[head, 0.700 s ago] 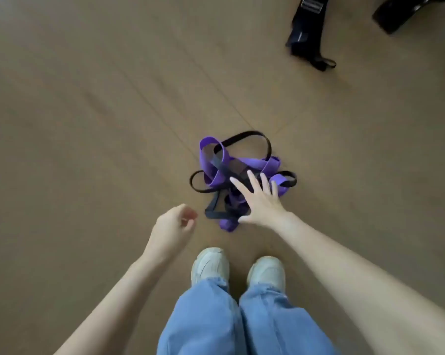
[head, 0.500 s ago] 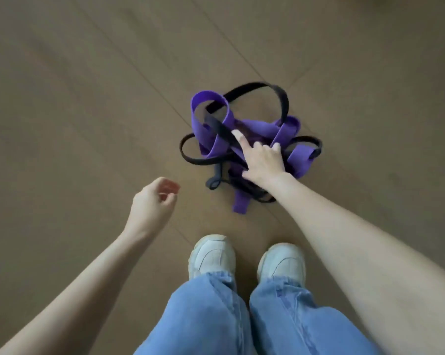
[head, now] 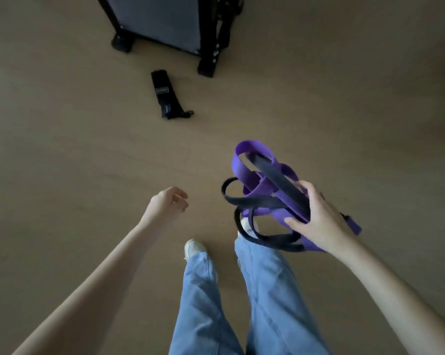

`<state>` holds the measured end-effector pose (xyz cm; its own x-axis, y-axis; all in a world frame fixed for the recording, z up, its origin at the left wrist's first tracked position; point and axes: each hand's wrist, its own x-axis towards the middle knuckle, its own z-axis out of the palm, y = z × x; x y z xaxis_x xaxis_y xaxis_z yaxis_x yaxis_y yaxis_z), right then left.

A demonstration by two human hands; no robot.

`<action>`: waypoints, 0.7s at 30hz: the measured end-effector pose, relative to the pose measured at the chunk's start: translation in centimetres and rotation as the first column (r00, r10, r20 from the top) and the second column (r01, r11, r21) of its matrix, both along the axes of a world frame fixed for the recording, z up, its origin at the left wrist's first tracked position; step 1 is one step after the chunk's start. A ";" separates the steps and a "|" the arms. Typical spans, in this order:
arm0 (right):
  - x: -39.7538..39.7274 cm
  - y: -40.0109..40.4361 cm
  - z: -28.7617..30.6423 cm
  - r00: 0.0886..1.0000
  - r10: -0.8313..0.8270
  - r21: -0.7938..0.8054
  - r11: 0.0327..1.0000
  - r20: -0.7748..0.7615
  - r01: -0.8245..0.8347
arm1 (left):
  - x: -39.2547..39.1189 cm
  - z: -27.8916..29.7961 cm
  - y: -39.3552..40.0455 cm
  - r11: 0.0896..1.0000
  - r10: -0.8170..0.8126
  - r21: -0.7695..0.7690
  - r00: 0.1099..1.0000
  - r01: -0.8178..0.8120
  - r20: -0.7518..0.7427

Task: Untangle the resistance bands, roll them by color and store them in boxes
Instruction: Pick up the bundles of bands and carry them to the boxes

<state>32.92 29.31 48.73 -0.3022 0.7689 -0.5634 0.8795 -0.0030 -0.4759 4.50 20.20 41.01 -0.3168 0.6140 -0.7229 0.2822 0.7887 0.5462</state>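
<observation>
A tangle of resistance bands hangs in the air at the right, lifted off the wooden floor. The purple band (head: 244, 172) loops upward and the black band (head: 254, 201) winds through and under it. My right hand (head: 318, 219) grips the bundle from the right side, thumb on top and fingers curled beneath. A purple end (head: 353, 225) sticks out behind that hand. My left hand (head: 168, 202) hovers to the left of the bundle, apart from it, fingers loosely curled and holding nothing.
A black strap with a label (head: 165, 96) lies on the floor ahead. Behind it stands a dark cabinet or rack on black feet (head: 170, 24). My legs in blue jeans (head: 231, 303) and white shoes (head: 194, 248) are below the bands.
My right hand closed on the tangled bands and lifted them off the floor. The view has swung up, bringing the black strap and the dark furniture into sight.
</observation>
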 end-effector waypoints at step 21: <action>34.9 34.8 11.0 0.823 -0.503 0.232 0.795 -0.264 0.560 | 37.6 12.9 46.8 0.938 -0.233 0.275 0.971 0.213 0.044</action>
